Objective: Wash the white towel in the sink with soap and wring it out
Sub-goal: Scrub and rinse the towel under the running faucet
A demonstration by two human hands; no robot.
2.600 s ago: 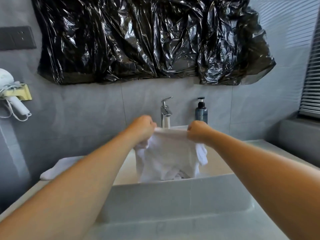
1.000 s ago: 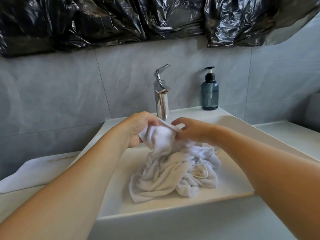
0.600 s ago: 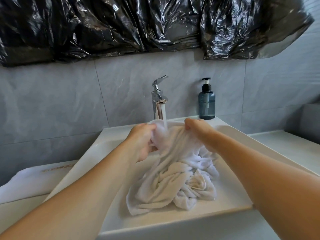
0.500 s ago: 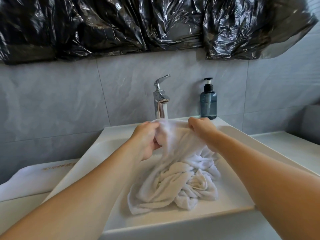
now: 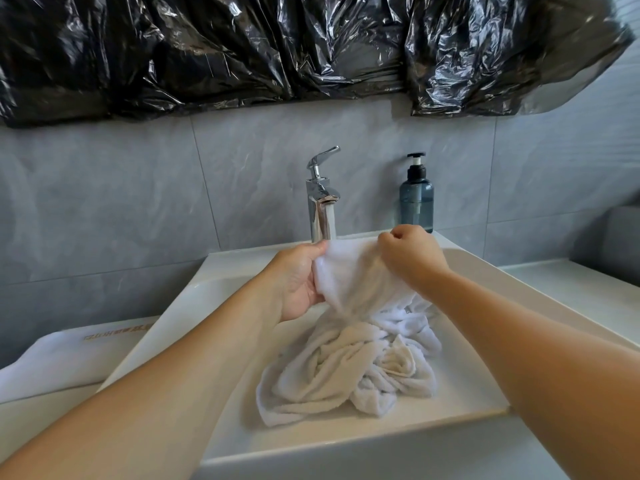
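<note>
White towel (image 5: 349,372) lies mostly bunched in the sink (image 5: 540,296), one end lifted up under the faucet (image 5: 320,199) w/ water running onto it. Left hand (image 5: 299,278) grips the raised end from the left side, fingers curled round the cloth; right hand (image 5: 410,256) pinches the same end from the right, knuckles up, fingers closed on the fabric. The span between the 2 hands is pulled fairly flat, right below the spout.

Handling, as a judgement: terry cloth, soft & floppy, no stiffness, so it sags wherever it's not held. Looks at least partly wet, so prob. heavier than dry and will drip; the pile in the basin will drag when lifted. Not fragile, not very slippery now, but likely slicker once soaped. Best hold = a thick bunch of fabric or an edge, w/ full curled fingers, not fingertips only. For wringing, take both ends of a gathered rope of cloth and twist opposite ways, over the basin.

Step in hand seems to be wetting; soap not yet applied as far as I can tell, wringing not begun.

Further out: dark soap pump bottle (image 5: 416,195) stands on the sink rim just right of the faucet, behind the right hand. A 2nd folded white cloth (image 5: 65,358) sits on the tabletop (image 5: 588,292) left of the sink. Crinkled black plastic sheet (image 5: 277,50) hangs on the grey tiled wall above.
</note>
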